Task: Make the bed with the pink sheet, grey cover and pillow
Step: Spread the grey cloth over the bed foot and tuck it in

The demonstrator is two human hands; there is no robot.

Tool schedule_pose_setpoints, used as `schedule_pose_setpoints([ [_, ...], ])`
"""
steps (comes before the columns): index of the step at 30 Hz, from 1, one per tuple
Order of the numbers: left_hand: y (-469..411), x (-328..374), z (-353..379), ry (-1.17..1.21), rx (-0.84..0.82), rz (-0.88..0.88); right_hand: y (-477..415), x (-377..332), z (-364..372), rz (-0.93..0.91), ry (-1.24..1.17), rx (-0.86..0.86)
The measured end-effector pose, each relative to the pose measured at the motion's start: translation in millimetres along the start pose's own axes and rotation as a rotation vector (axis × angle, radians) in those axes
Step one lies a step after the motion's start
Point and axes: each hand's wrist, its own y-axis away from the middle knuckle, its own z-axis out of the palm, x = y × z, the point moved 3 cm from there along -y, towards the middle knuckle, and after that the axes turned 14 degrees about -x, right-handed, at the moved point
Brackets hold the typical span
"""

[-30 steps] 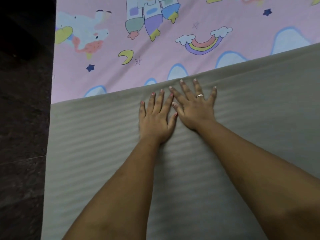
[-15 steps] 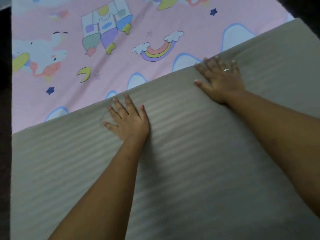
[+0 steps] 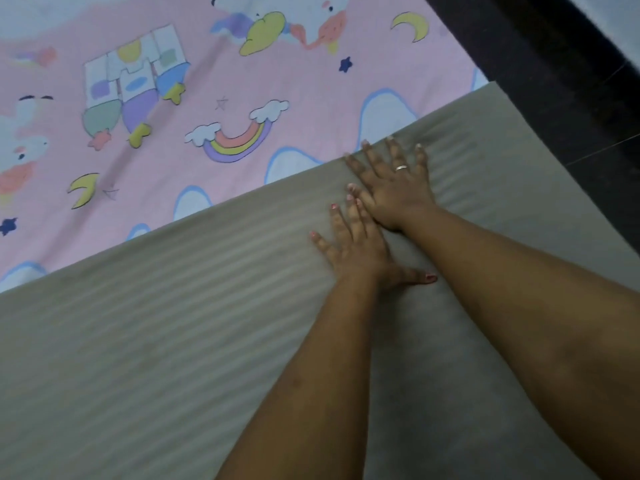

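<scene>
The grey striped cover (image 3: 156, 341) lies flat over the near part of the bed, its far edge running diagonally from lower left to upper right. Beyond that edge shows the pink sheet (image 3: 311, 84), printed with rainbows, clouds, moons and stars. My right hand (image 3: 394, 183), with a ring on it, presses flat on the cover with its fingertips at the cover's far edge. My left hand (image 3: 353, 247) lies flat on the cover just behind it, fingers straight and touching the right hand's thumb side. No pillow is in view.
A dark floor (image 3: 554, 81) runs along the bed's right side at the upper right, with a pale strip (image 3: 616, 19) in the far corner. The cover's right corner (image 3: 491, 95) reaches the bed's right edge.
My hands, spread apart half a second ago, have come together again near the cover's right end. My left hand slid right along the cover. The view has shifted right.
</scene>
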Motion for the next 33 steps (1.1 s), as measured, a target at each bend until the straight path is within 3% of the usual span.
schedule_pose_setpoints([
  [11,-12.8,8.3,-2.6,0.04,-0.093,-0.128,-17.9,50.0,-17.7,-0.257,0.197,0.082],
  [17,-9.2,8.8,-3.8,0.053,-0.066,-0.129,-15.5,125.6,-34.4,0.032,0.046,0.122],
  [22,-8.1,10.5,-2.5,0.044,-0.034,-0.135,2.6,195.6,-31.1,0.403,-0.512,-0.055],
  [24,-5.9,11.8,-2.3,0.04,-0.014,-0.139,20.4,211.3,-20.6,0.506,-0.632,-0.151],
  [33,17.1,35.0,5.1,0.065,0.103,-0.166,127.1,218.4,21.4,0.521,-0.648,-0.113],
])
